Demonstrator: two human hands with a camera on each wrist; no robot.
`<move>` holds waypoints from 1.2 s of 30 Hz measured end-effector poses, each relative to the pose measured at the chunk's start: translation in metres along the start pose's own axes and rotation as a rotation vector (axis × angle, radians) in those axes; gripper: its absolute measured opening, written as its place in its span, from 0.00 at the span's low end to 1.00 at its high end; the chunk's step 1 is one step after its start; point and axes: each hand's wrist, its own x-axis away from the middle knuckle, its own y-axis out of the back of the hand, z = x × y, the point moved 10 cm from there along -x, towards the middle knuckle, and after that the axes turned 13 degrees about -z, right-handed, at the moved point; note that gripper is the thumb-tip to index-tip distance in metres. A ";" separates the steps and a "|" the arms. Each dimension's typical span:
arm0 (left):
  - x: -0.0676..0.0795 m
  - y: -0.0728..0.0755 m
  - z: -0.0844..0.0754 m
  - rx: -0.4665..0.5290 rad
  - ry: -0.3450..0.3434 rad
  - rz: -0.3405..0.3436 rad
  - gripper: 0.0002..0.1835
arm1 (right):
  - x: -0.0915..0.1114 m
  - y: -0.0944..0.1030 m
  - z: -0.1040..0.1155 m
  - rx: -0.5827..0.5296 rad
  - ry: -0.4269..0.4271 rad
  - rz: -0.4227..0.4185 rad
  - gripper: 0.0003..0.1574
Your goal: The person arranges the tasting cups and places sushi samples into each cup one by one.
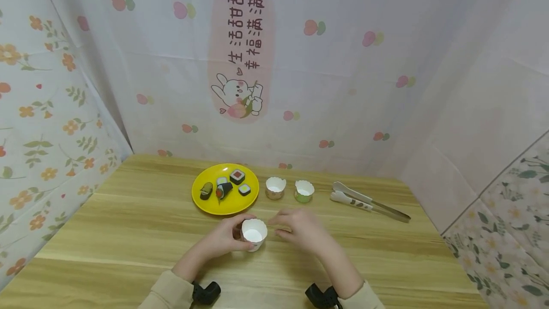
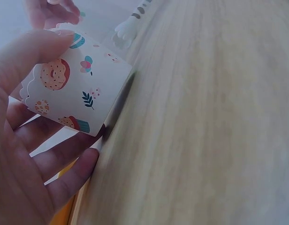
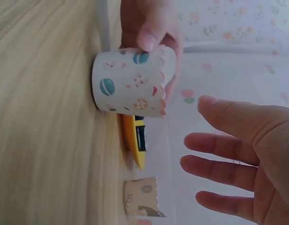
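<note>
A white paper baking cup with a scalloped rim and printed donuts and cupcakes stands at the front middle of the table. My left hand grips it from the left, thumb on the near side and fingers round the far side, as the left wrist view shows on the cup. To the right of the cup, my right hand hovers with its fingers spread and nothing held. In the right wrist view a gap separates the right hand from the cup.
Behind the hands lies a yellow plate with several sushi pieces. Two more baking cups, one brownish and one green, stand beside it. Metal tongs with white paw-shaped tips lie at the right. A printed curtain hangs behind.
</note>
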 end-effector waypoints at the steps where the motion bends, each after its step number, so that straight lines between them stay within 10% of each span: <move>1: 0.000 0.000 0.000 0.001 0.000 0.001 0.34 | 0.000 -0.003 0.001 -0.012 -0.002 0.011 0.15; 22: 0.002 -0.001 -0.003 -0.045 -0.017 0.010 0.33 | 0.003 -0.029 0.015 0.015 0.039 0.083 0.10; 31: 0.009 0.001 -0.036 -0.028 -0.016 0.010 0.32 | 0.003 -0.032 0.016 0.009 0.030 0.093 0.08; 36: 0.004 0.000 -0.018 -0.040 -0.021 0.009 0.33 | 0.003 -0.031 0.017 -0.001 0.032 0.080 0.06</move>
